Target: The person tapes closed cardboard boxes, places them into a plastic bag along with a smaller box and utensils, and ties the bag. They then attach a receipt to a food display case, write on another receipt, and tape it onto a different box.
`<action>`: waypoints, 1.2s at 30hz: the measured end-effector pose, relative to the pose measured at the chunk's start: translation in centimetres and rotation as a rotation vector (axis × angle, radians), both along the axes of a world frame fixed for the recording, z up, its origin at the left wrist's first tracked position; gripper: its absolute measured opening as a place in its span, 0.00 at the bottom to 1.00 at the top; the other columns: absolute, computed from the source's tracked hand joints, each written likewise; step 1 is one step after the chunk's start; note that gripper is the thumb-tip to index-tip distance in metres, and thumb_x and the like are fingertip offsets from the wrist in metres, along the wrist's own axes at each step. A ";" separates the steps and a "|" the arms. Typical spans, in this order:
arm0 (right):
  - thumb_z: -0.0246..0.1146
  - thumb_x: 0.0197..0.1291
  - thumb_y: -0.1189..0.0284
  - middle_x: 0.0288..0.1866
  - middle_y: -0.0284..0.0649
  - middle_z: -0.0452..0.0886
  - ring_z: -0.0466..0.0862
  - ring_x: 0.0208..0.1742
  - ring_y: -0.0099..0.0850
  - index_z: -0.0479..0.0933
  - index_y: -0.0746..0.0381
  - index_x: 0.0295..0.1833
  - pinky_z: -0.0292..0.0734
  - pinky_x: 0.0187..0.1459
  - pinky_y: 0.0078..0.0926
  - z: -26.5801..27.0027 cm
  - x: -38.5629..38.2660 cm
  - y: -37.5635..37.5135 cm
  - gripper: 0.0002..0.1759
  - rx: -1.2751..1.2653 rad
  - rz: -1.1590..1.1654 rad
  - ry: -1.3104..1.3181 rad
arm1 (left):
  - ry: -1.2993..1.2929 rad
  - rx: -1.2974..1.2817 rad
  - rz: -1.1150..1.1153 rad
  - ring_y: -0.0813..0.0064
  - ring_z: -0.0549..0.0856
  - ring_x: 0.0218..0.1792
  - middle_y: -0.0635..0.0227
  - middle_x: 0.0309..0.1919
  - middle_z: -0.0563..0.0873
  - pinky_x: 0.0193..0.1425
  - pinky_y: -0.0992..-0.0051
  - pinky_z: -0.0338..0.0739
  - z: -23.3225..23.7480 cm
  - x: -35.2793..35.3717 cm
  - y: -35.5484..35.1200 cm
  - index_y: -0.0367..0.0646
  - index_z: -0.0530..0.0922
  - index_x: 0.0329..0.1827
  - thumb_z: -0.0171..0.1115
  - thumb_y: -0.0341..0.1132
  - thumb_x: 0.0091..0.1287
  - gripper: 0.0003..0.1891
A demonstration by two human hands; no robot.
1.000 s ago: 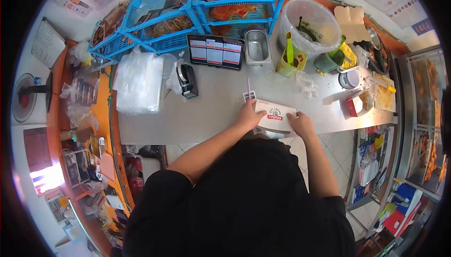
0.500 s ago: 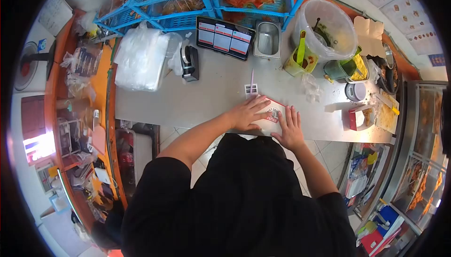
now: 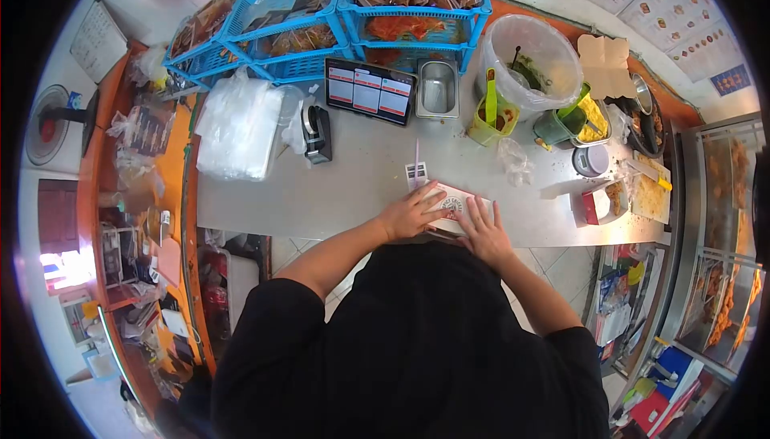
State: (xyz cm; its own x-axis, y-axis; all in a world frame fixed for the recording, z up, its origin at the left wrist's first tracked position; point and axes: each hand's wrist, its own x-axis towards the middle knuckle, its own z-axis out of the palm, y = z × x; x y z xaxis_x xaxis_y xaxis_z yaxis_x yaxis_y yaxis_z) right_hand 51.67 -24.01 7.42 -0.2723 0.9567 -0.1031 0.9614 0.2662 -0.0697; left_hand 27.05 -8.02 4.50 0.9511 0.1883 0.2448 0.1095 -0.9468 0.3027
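Observation:
A flat white and red printed carton [image 3: 454,203] lies at the front edge of the metal counter. My left hand [image 3: 413,213] rests on its left part with the fingers spread. On its right part lies my right hand [image 3: 484,233], its fingers stretched out and slightly apart. Just behind the carton is a small printed label [image 3: 416,172], with a thin purple stick [image 3: 417,152] standing out over it.
Behind are a tablet [image 3: 370,91], a tape dispenser [image 3: 317,132], a steel tray [image 3: 437,90] and blue baskets [image 3: 413,12]. Plastic bags [image 3: 239,130] lie left. Rightward are a large clear tub [image 3: 532,62], an open red and white box [image 3: 600,203] and a knife [image 3: 648,174] on a board.
The view has tilted and shifted, so the counter items appear lower and further left. Both hands stay on the carton; my right hand's fingers are closer together.

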 end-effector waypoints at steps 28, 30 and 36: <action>0.76 0.61 0.57 0.89 0.56 0.54 0.54 0.89 0.55 0.62 0.59 0.84 0.60 0.82 0.59 -0.5 -0.9 -1.4 0.50 0.015 -0.167 0.443 | 0.152 -0.203 0.122 0.50 0.61 0.85 0.58 0.83 0.68 0.86 0.45 0.57 5.9 -3.0 -0.8 0.55 0.72 0.81 0.72 0.54 0.68 0.39; 0.75 0.62 0.61 0.89 0.55 0.55 0.55 0.89 0.55 0.64 0.61 0.83 0.62 0.81 0.56 -1.1 -0.6 -1.3 0.47 -0.001 -0.121 0.375 | 0.157 -0.157 0.025 0.51 0.59 0.85 0.59 0.83 0.67 0.87 0.44 0.55 5.5 -0.7 -0.8 0.57 0.71 0.82 0.72 0.56 0.67 0.40; 0.69 0.70 0.61 0.88 0.46 0.61 0.56 0.89 0.49 0.69 0.55 0.81 0.60 0.83 0.59 -3.3 -0.8 -1.4 0.37 0.085 -0.146 0.404 | 0.081 0.056 -0.050 0.52 0.60 0.86 0.67 0.83 0.68 0.88 0.39 0.51 0.9 1.2 -0.5 0.64 0.71 0.82 0.74 0.54 0.65 0.40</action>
